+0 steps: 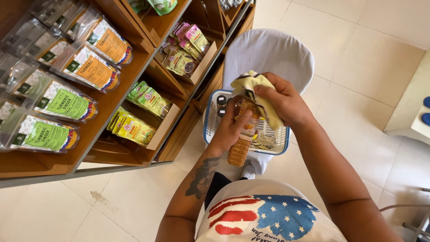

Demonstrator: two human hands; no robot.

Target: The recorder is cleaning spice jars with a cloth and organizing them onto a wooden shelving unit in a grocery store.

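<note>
Here the wooden shelf (pixel 112 96) of packets stands left, a white chair (pixel 268 54) bearing a blue-rimmed basket (pixel 208 123). Above it, the left hand (pixel 228 130) grips a biscuit pack (pixel 239 150); the right hand (pixel 286 103) clutches a yellow cloth (pixel 253 87) against it.

— What's in the left hand (pixel 227 130)?

— A long clear packet of biscuits (pixel 242 136), held upright over a blue-and-white basket (pixel 209 117) on a white-covered stool (pixel 268 51).

— And the right hand (pixel 283 101)?

— Its grip presses a yellow cloth (pixel 254 87) against the packet's top. Wooden shelves (pixel 116 96) of orange and green pouches stand just left.
</note>
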